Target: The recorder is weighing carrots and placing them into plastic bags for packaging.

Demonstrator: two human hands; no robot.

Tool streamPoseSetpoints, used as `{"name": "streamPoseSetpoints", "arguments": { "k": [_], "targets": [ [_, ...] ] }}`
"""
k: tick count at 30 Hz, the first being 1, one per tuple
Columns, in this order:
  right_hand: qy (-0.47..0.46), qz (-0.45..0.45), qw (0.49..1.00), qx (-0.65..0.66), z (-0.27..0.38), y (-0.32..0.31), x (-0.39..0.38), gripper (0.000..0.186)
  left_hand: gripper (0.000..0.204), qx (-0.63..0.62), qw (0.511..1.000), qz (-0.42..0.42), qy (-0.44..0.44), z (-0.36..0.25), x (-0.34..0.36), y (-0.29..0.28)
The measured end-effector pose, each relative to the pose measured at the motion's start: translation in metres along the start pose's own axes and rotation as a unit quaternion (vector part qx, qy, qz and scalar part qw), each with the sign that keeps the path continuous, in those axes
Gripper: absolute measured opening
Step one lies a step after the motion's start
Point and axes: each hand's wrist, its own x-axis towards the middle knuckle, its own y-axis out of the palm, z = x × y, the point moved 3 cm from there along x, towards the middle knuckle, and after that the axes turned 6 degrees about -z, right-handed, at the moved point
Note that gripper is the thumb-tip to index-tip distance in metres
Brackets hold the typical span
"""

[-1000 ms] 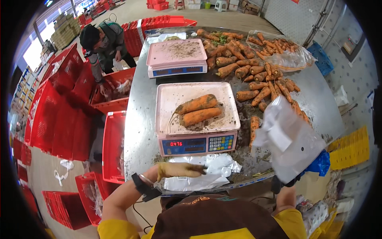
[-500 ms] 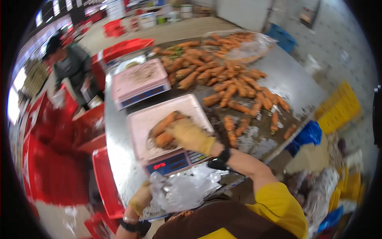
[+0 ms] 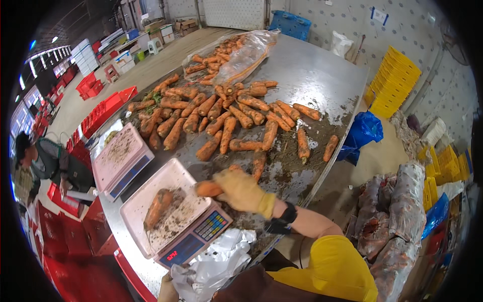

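My right hand [image 3: 244,190], in a yellow work glove, is closed round a carrot [image 3: 208,189] at the right edge of the nearer pink-topped scale [image 3: 173,173]. Another soil-covered carrot [image 3: 158,209] lies on that scale's pan among crumbs of dirt. Low in the view, my gloved left hand [image 3: 168,289] grips the edge of a clear plastic bag [image 3: 214,267], its fingers partly hidden. The crumpled bag lies against the scale's front. Beyond my right hand, several dirty carrots [image 3: 216,118] are heaped on the metal table [image 3: 312,70].
A second scale [image 3: 121,153] stands at the left. At the back lies an open clear bag [image 3: 251,55] of carrots. Red crates [image 3: 75,272] line the left side, near another person [image 3: 48,166]. Filled sacks [image 3: 392,221] and yellow crates [image 3: 395,78] stand on the right.
My right hand has moved from over the pan to its right edge, now with a carrot in it. Fewer carrots lie on the scale. The view has turned rightward.
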Motion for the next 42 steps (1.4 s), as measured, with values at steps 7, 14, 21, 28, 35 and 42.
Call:
{"name": "streamPoseSetpoints", "arguments": {
  "k": [7,14,21,28,35,42],
  "targets": [
    [0.113,0.152,0.964,0.189,-0.199,0.004,-0.045,0.045,0.029,-0.031,0.999,-0.014,-0.012,0.020,0.017,0.028],
    [0.416,-0.173,0.889,-0.084,-0.378,-0.046,0.017,0.034,0.035,0.001,1.000,-0.006,-0.030,-0.017,0.030,0.071],
    [0.498,-0.085,0.862,-0.031,-0.449,0.014,0.025,0.051,0.035,0.017,0.998,-0.020,-0.049,-0.034,0.047,0.094],
    [0.444,0.062,0.801,0.396,-0.453,-0.026,-0.024,0.049,0.035,0.020,0.997,-0.024,-0.074,-0.038,0.055,0.102],
    [0.192,-0.175,0.891,-0.373,-0.372,-0.062,0.032,0.013,0.035,0.016,0.996,-0.030,-0.081,-0.042,0.051,0.102],
    [0.416,-0.083,0.903,-0.071,-0.404,0.036,0.082,0.054,0.034,0.017,0.997,-0.025,-0.074,-0.045,0.047,0.106]
  ]
}}
